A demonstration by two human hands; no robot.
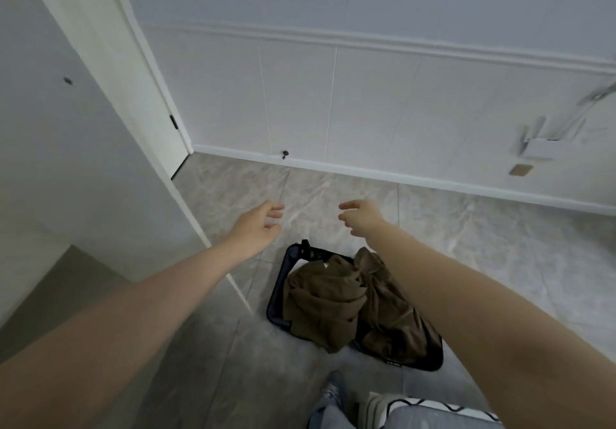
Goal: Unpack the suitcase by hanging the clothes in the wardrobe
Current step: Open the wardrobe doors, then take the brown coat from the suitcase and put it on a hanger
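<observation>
Both forearms fill my view; left hand point(258, 228) and right hand point(361, 217) hang released, holding nothing. Crumpled olive-brown fabric garment point(336, 298) in open black suitcase point(278, 292) looks soft, light; I judge bunched top folds the best hold.

Bare forearms, no sleeves; left hand point(256, 228), right hand point(361, 217) ungloved; grey trousers point(328, 413); patterned grey sock point(333, 390).
</observation>
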